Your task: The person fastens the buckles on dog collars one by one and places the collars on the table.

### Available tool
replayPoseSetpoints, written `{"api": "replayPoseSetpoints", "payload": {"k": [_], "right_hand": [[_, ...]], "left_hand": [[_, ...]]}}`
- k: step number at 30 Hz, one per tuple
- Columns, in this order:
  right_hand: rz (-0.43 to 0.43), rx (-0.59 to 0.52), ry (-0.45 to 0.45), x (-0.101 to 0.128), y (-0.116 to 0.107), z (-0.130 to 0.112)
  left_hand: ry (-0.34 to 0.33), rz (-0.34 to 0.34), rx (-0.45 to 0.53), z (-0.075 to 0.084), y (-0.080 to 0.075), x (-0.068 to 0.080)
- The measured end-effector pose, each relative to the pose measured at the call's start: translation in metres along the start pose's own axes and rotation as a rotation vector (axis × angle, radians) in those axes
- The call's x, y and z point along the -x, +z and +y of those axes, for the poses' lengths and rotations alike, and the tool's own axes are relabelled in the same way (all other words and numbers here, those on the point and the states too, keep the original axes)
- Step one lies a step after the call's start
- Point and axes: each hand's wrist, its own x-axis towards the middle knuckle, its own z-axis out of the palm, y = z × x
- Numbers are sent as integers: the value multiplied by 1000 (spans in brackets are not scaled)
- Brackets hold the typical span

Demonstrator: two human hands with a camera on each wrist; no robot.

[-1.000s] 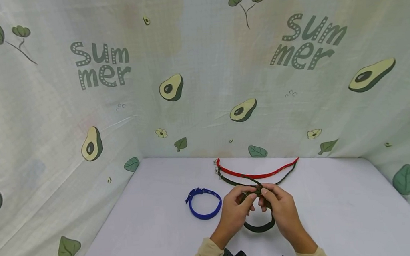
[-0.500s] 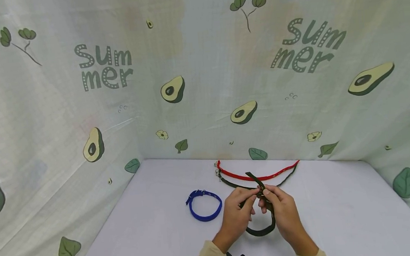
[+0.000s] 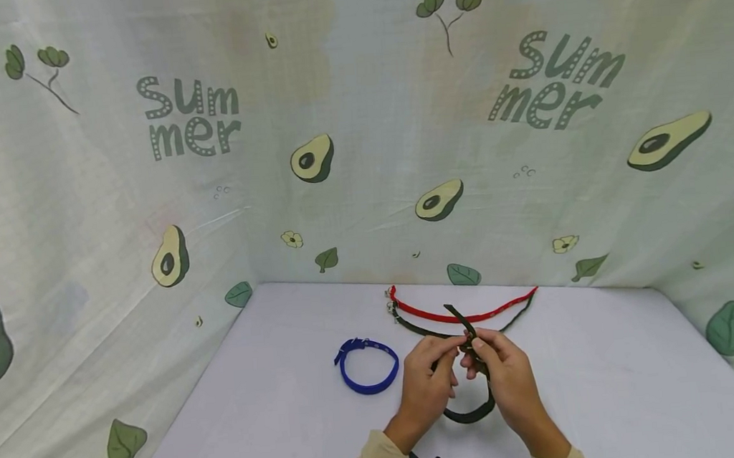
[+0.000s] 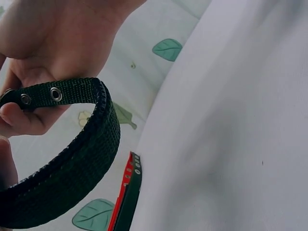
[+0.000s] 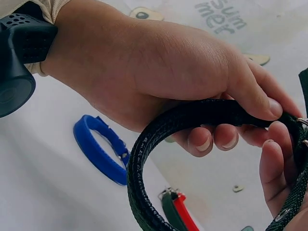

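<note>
Both hands hold a dark green webbing collar point(image 3: 471, 413) just above the white table point(image 3: 277, 408), its loop hanging towards me. My left hand point(image 3: 445, 357) pinches the strap near the buckle, thumb on top of the collar point(image 5: 192, 115). My right hand point(image 3: 477, 350) pinches the same spot from the other side; its fingers point(image 5: 275, 175) curl by the buckle. The collar's free end point(image 3: 455, 317) sticks up beyond the fingertips. In the left wrist view the eyelet end point(image 4: 53, 94) lies under my left fingers.
A blue collar point(image 3: 368, 365) lies fastened in a ring left of my hands. A red collar point(image 3: 471, 315) and another dark green collar point(image 3: 416, 328) lie stretched out near the back cloth wall point(image 3: 361, 150). Avocado-print cloth encloses the table on three sides.
The collar's free end has come up past my fingertips and now points away from me. Both hands have stayed nearly in place.
</note>
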Motion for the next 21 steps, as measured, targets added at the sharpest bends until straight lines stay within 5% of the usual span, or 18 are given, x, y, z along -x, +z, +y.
{"api": "replayPoseSetpoints", "payload": {"k": [10, 21], "right_hand": [[17, 45, -54, 1, 1, 0], [-5, 125, -136, 1, -3, -1]], "left_hand": [[-3, 4, -46, 1, 0, -1], [-51, -32, 31, 2, -4, -3]]}}
